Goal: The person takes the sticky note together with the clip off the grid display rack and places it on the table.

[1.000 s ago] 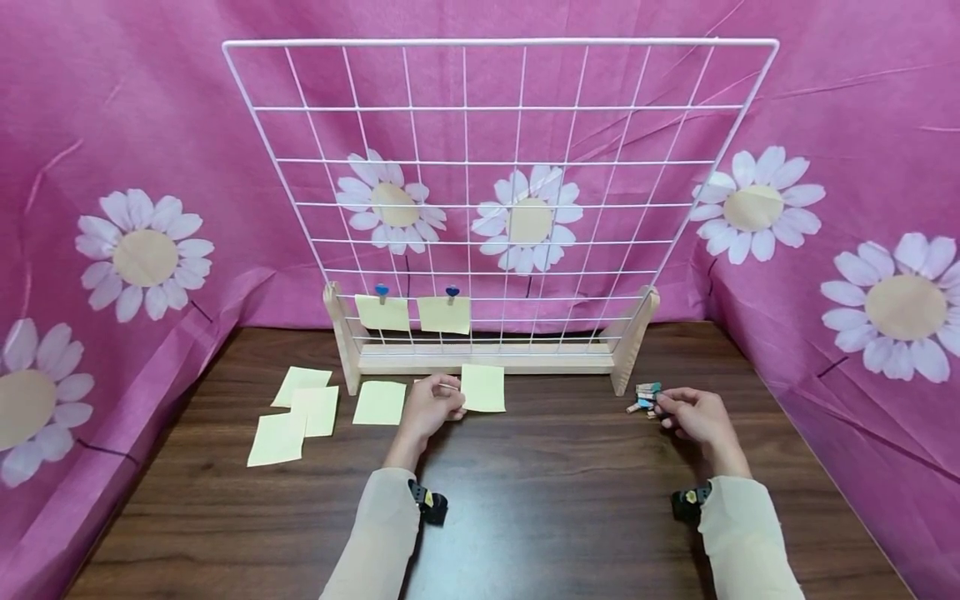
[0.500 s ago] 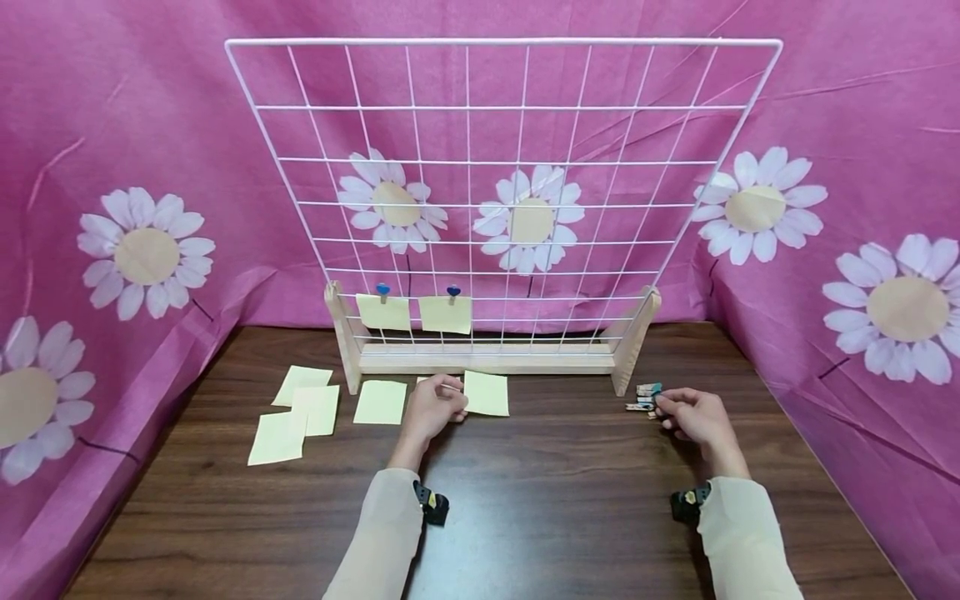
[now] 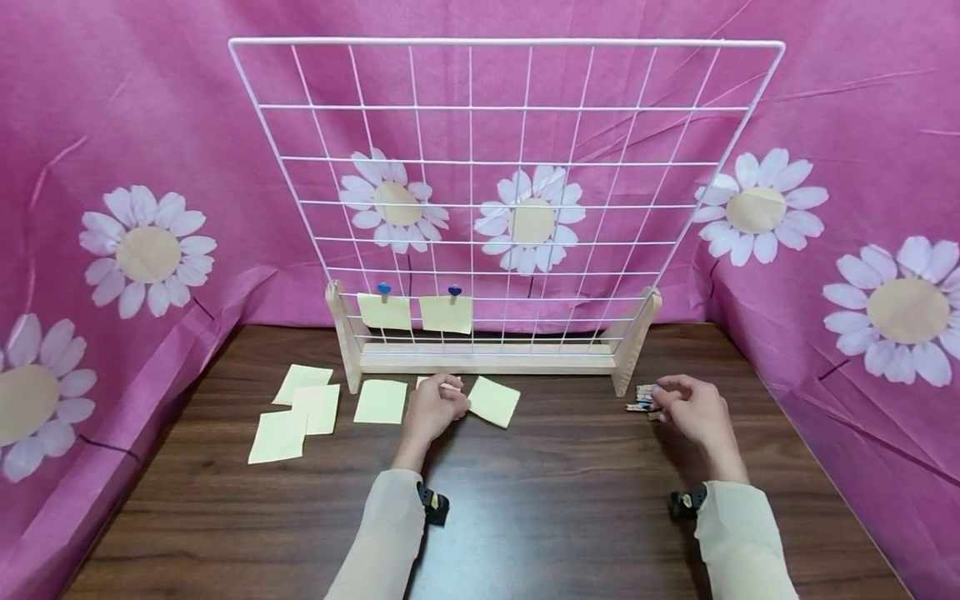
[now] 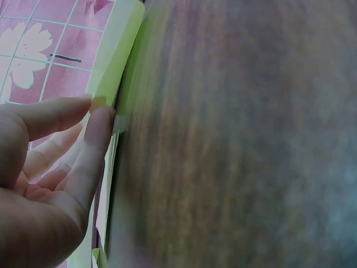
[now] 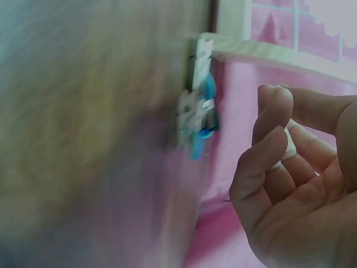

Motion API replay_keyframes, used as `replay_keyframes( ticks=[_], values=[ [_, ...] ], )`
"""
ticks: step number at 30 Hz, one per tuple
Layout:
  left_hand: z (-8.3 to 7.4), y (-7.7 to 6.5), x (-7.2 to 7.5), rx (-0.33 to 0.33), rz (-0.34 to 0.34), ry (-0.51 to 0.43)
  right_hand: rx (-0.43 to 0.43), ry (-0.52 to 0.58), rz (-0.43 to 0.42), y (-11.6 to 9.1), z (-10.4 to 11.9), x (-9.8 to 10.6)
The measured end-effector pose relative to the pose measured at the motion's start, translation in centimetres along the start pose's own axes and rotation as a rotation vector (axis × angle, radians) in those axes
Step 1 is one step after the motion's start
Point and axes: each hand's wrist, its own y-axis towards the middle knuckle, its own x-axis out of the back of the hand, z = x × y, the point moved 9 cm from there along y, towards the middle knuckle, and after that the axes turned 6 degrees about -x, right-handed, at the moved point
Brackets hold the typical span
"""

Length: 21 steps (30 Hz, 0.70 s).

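Note:
My left hand (image 3: 433,410) pinches the edge of a yellow sticky note (image 3: 495,402) between thumb and finger, low over the table. In the left wrist view that sticky note (image 4: 120,53) rises from the fingertips. My right hand (image 3: 693,408) hovers beside a small pile of clothespins (image 3: 641,400) with blue and teal parts. In the right wrist view the right hand (image 5: 295,167) has thumb and fingertips together, apart from the clothespins (image 5: 198,106); whether something small sits between them is unclear. Another note (image 3: 438,382) lies partly behind my left hand.
A white wire grid (image 3: 495,158) stands in a wooden base (image 3: 487,362). Two notes hang low on it by blue heart clips (image 3: 455,290). More sticky notes (image 3: 276,437) lie on the dark wooden table (image 3: 540,517), to the left. Pink flowered cloth (image 3: 247,208) surrounds it.
The note in my left hand has turned clockwise and dropped slightly. My right hand has lifted a little and shifted left, with its fingers still near the clothespins.

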Motion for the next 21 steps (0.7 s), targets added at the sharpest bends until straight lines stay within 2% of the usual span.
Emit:
replay_keyframes(
  ticks=[4,8,12,16,21],
  values=[
    [0.0,0.0,0.1,0.007,0.004,0.033,0.057,0.004,-0.014,-0.3,1.8,0.4],
    [0.2,0.1,0.1,0.014,0.006,0.043,0.077,0.084,0.014,-0.5,3.7,0.2],
    [0.2,0.0,0.2,0.01,-0.001,0.062,0.101,0.118,0.019,-0.5,5.3,-0.2],
    [0.0,0.0,0.4,0.003,-0.012,0.041,0.153,0.099,-0.004,-0.6,7.1,-0.8],
    [-0.2,0.2,0.5,-0.01,-0.023,0.0,0.222,0.128,0.003,-0.7,9.7,-1.8]
  ],
)
